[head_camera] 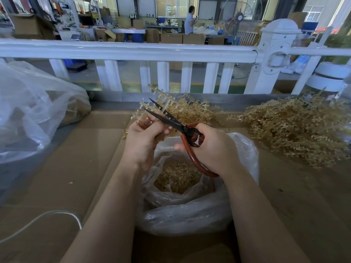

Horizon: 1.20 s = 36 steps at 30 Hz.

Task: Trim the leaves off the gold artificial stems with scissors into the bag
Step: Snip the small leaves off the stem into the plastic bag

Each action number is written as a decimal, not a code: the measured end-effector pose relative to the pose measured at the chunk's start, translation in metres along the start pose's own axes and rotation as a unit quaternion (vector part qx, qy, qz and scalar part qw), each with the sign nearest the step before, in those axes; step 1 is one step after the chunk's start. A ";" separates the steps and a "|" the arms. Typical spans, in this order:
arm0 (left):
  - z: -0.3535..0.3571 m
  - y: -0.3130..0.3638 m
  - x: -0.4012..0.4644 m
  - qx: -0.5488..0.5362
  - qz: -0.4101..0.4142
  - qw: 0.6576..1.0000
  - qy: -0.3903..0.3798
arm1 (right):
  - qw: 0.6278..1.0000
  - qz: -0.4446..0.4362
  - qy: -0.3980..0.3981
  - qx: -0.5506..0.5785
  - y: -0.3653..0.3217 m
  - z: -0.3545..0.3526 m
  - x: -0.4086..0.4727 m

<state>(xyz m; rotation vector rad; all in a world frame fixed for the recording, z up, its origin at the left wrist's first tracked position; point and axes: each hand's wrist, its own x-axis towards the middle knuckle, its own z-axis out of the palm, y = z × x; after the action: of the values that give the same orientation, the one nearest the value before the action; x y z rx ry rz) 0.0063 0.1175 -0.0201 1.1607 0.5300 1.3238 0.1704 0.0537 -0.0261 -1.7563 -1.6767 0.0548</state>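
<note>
My left hand (144,137) grips a gold artificial stem (157,105) whose branched frame sticks up and away over the table. My right hand (212,149) holds scissors (171,122) by their red-brown loop handles, black blades parted and pointing up-left around the stem's branches. Directly below both hands sits an open clear plastic bag (245,149) with cut gold leaves (178,177) piled inside.
A heap of gold stems (296,130) lies on the cardboard-covered table (85,168) at right, with more behind my hands. A large clear bag (34,111) stands at left. A white cable (57,215) curls at lower left. A white railing (133,52) runs behind the table.
</note>
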 end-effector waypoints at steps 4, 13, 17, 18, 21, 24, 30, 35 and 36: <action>0.002 0.001 -0.001 0.001 -0.005 1.000 0.004 | 1.000 0.005 0.003 0.005 -0.001 -0.001 -0.001; 0.003 0.006 -0.004 -0.022 -0.026 0.999 0.017 | 1.000 0.014 0.001 0.013 0.000 0.000 -0.001; 0.003 0.005 -0.004 0.017 -0.010 1.000 0.011 | 1.000 0.012 0.003 0.016 0.000 0.000 0.000; 0.002 0.005 -0.004 0.024 -0.006 1.000 0.007 | 1.000 0.012 0.004 0.018 0.000 0.001 0.000; 0.001 0.003 -0.003 0.036 -0.001 0.999 -0.006 | 1.000 0.010 -0.001 0.026 -0.001 0.001 -0.001; 0.000 0.003 -0.003 0.037 -0.001 0.999 -0.017 | 0.999 0.009 -0.007 0.032 -0.001 0.000 -0.001; 0.001 0.002 -0.003 0.033 -0.007 0.999 -0.030 | 0.998 0.010 -0.019 0.052 -0.001 0.000 -0.001; 0.002 0.003 -0.005 0.024 -0.010 0.999 -0.032 | 0.998 0.013 -0.018 0.056 -0.001 -0.001 -0.002; 0.002 0.003 -0.005 0.022 -0.012 0.999 -0.031 | 0.998 0.014 -0.017 0.057 -0.001 0.000 -0.002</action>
<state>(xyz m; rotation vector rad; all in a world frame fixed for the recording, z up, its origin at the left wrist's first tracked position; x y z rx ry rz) 0.0052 0.1118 -0.0181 1.2247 0.5290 1.2574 0.1692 0.0519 -0.0258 -1.7029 -1.6410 0.1901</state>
